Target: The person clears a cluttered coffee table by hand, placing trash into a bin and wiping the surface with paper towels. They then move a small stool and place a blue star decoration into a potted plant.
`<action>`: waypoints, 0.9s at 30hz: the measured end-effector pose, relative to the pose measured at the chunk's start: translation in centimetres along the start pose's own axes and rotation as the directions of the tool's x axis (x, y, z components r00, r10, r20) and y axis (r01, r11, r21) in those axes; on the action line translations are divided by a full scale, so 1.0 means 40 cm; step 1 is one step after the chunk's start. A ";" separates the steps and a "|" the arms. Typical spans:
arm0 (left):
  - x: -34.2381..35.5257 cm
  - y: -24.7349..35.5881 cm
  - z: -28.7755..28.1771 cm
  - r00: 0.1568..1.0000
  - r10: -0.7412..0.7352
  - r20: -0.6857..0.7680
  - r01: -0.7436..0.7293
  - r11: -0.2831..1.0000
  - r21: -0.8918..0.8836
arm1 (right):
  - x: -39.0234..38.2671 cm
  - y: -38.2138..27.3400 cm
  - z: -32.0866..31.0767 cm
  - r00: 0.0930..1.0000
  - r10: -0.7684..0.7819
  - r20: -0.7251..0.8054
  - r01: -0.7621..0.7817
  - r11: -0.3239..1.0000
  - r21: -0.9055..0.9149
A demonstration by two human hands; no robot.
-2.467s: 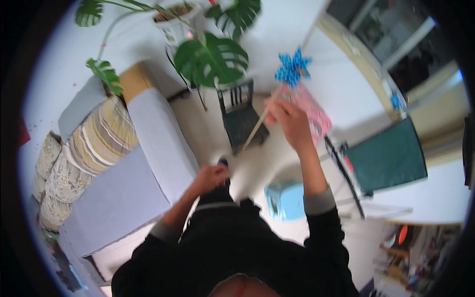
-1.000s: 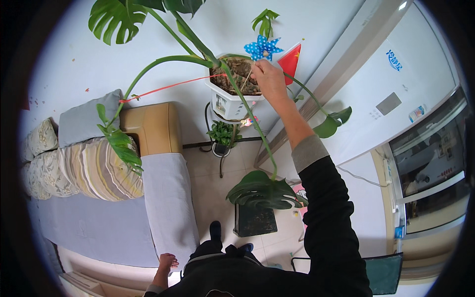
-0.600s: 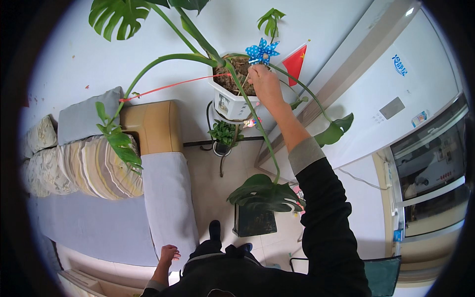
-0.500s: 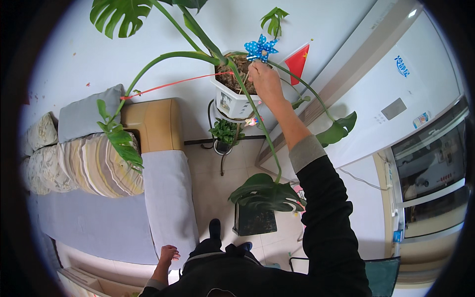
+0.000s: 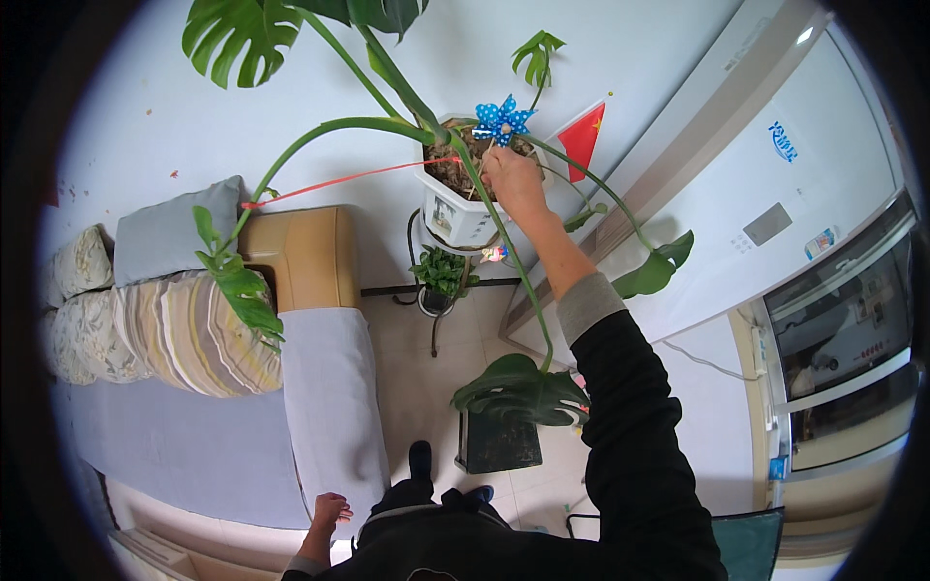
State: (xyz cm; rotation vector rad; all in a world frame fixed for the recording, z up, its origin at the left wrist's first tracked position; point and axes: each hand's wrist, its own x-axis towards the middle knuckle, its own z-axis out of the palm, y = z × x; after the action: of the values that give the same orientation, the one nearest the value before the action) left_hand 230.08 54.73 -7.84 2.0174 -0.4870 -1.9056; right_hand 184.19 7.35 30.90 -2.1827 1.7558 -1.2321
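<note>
At the white hexagonal flowerpot (image 5: pixel 477 225), my right hand (image 5: pixel 515 181) is closed over the soil. Just above its fingers is a blue pinwheel (image 5: pixel 501 118) with white dots, and the fingers grip its thin stick, mostly hidden by the hand. Out of the pot grows a large monstera plant (image 5: pixel 395 87) with long stems. A red ribbon (image 5: pixel 360 176) runs from the pot to a stem on the left. Beside the pot, a small red flag (image 5: pixel 580 145) leans against the wall. Low at my left side, my left hand (image 5: pixel 331 509) hangs empty, fingers loosely bent.
To the left is a sofa (image 5: pixel 334 407) with a tan armrest and several cushions. A white fridge (image 5: pixel 736 213) stands at the right. Below the pot's stand sits a smaller potted plant (image 5: pixel 438 271). A dark stool (image 5: pixel 499 445) is under a big drooping leaf.
The view has shifted slightly, so the pot and plant sit lower in the picture. My right hand stays at the pinwheel's stick; my left hand still hangs at my side.
</note>
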 end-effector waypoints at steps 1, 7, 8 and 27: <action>0.000 0.005 0.002 1.000 0.006 0.002 -0.006 1.000 -0.001 | 0.000 0.000 0.001 1.000 0.022 0.012 -0.022 1.000 0.016; 0.007 0.006 0.002 1.000 0.010 0.005 -0.010 1.000 0.024 | 0.009 0.005 0.015 0.999 0.037 -0.004 -0.037 0.999 0.024; 0.009 0.004 0.001 1.000 -0.012 -0.007 0.012 0.999 0.043 | 0.011 0.006 0.016 1.000 0.010 -0.016 -0.010 1.000 0.004; 0.013 0.010 0.003 1.000 0.004 -0.004 -0.004 1.000 0.009 | 0.020 0.054 0.042 0.999 -0.044 0.003 0.044 0.991 -0.125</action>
State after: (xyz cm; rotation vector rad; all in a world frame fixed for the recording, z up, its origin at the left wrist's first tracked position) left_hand 229.98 54.12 -8.12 2.0240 -0.4986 -1.9004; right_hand 183.57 5.24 29.06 -2.3010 1.8417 -1.1608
